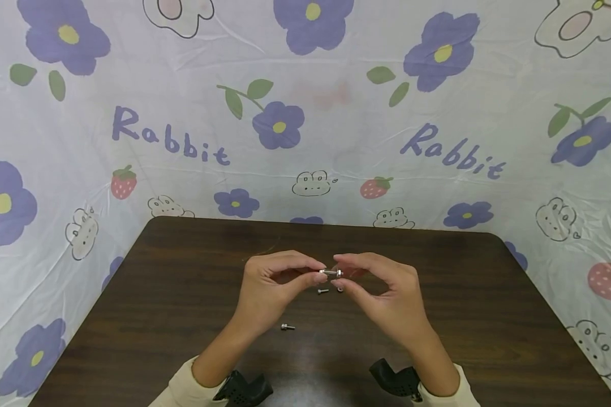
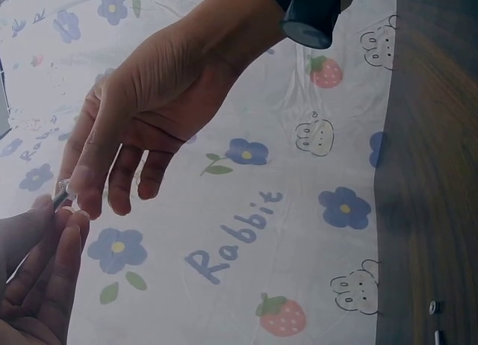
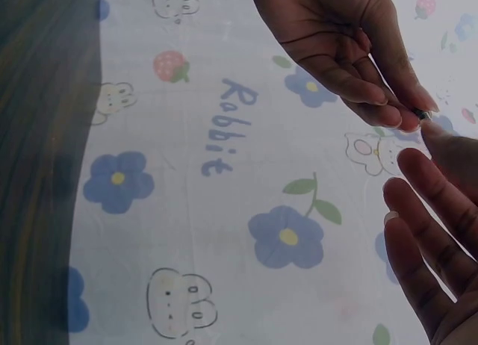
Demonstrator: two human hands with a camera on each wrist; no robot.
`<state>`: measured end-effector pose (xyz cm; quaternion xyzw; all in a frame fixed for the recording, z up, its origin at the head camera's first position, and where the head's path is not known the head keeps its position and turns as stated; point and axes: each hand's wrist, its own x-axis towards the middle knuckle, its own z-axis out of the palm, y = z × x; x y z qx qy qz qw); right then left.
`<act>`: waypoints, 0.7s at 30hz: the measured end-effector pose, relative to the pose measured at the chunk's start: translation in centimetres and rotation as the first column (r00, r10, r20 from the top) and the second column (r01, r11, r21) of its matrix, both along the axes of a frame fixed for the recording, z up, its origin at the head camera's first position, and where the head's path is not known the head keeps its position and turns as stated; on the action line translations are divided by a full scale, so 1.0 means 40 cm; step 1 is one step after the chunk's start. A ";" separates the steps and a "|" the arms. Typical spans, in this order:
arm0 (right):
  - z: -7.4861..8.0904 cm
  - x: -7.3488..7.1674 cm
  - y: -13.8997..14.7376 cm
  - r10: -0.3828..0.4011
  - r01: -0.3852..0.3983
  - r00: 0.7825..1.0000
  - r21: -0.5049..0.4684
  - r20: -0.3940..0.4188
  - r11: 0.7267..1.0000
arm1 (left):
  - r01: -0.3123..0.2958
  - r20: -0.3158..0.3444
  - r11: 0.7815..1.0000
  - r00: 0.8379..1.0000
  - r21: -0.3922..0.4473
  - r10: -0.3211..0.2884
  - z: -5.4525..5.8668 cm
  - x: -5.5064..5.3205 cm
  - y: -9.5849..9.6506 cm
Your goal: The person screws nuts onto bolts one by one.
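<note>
Between both hands, a small metal bolt (image 1: 330,272) is held level above the dark table in the head view. My left hand (image 1: 270,282) pinches its left end between thumb and index finger. At the bolt's right end sits a nut (image 1: 339,273), which my right hand (image 1: 387,285) pinches with thumb and fingertips. In the left wrist view the bolt's shank (image 2: 60,199) shows between the two hands' fingertips. Fingers mostly hide it in the right wrist view, where a dark bit of the bolt (image 3: 422,114) shows.
On the dark wooden table (image 1: 183,305) lie a bolt with a nut on it (image 1: 287,327), a smaller bolt (image 1: 323,291) and a nut (image 1: 340,289) partly behind the right thumb. A patterned cloth (image 1: 336,141) hangs behind the table. Black devices (image 1: 394,380) sit on both wrists.
</note>
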<state>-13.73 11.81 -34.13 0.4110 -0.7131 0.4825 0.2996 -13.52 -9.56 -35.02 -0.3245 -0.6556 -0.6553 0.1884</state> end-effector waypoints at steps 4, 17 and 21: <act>0.000 0.001 -0.001 -0.005 0.005 1.000 0.006 -0.007 1.000 | 0.006 -0.002 1.000 1.000 0.006 -0.006 0.000 -0.001 0.001; 0.001 0.001 -0.001 -0.004 0.004 1.000 0.018 0.002 1.000 | -0.009 -0.008 1.000 1.000 0.004 0.009 0.000 -0.001 0.002; 0.001 0.004 -0.003 0.002 -0.002 1.000 0.023 0.030 1.000 | -0.003 -0.010 1.000 1.000 0.006 0.003 -0.001 -0.001 0.003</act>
